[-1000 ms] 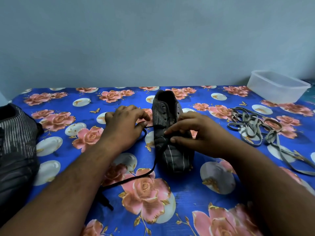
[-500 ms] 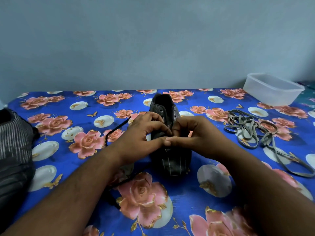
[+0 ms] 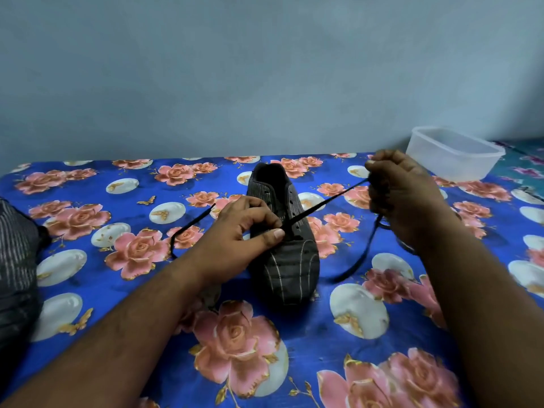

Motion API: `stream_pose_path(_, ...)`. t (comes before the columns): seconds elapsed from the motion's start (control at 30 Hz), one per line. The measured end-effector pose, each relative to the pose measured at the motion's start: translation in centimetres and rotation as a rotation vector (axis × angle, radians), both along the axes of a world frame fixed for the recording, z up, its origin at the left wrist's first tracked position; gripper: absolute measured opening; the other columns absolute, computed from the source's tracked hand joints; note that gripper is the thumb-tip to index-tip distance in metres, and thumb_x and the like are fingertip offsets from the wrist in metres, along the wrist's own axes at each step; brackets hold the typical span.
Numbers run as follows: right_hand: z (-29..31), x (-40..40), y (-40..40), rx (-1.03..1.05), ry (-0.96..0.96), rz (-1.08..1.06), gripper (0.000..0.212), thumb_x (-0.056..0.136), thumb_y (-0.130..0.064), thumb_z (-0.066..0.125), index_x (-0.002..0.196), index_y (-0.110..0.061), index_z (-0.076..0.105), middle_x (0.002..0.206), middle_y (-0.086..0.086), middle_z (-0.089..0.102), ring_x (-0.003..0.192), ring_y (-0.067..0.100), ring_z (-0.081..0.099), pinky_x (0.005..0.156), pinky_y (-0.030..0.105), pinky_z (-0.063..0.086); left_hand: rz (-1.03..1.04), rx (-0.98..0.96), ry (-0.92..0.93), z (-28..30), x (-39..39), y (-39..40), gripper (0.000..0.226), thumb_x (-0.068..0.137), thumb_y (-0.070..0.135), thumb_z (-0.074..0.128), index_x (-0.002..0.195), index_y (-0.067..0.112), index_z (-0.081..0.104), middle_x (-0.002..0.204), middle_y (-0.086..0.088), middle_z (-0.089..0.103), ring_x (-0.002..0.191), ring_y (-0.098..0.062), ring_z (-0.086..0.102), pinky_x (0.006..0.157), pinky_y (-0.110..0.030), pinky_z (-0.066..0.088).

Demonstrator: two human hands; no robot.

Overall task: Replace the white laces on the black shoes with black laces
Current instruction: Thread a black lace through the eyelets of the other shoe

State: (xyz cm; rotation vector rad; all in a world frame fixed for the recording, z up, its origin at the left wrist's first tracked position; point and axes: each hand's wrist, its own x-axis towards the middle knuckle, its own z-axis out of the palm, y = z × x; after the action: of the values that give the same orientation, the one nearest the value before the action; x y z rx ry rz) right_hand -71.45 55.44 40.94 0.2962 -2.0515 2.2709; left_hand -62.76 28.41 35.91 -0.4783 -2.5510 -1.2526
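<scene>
R hand point(image 3: 403, 198) pulled black lace point(image 3: 323, 203) right; floral blue cloth point(image 3: 323, 334), grey wall point(image 3: 265, 69).

Arms: two forearms, bare from the bottom edge up to the wrists; no sleeve shows.
Left hand point(image 3: 235, 231): bare; no ring, glove or band on the fingers.
Left thumbnail: short, pale, plainly in view at the thumb tip.
Right hand point(image 3: 403, 198): bare; short pale nail on the topmost fingertip.
Wrists: bare behind the fingers, no watch or bracelet.
</scene>
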Motion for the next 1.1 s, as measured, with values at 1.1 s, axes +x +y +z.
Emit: stream_pose_path(1.1,-1.5,2.7,-2.9,0.542,0.384,0.565,0.016,0.097,-0.022,0.066,0.087,-0.01,0.072,0.074,-0.007,0.065,0.07,0.007,0.054,0.068,0.02,0.041,0.041,-0.063,0.074,0.9,0.9,0.6,0.04,0.084,0.072,0.05,0.113,0.049,0.066,0.126,0.021,0.054,0.129,-0.009,0.044,0.111,-0.046,0.033)
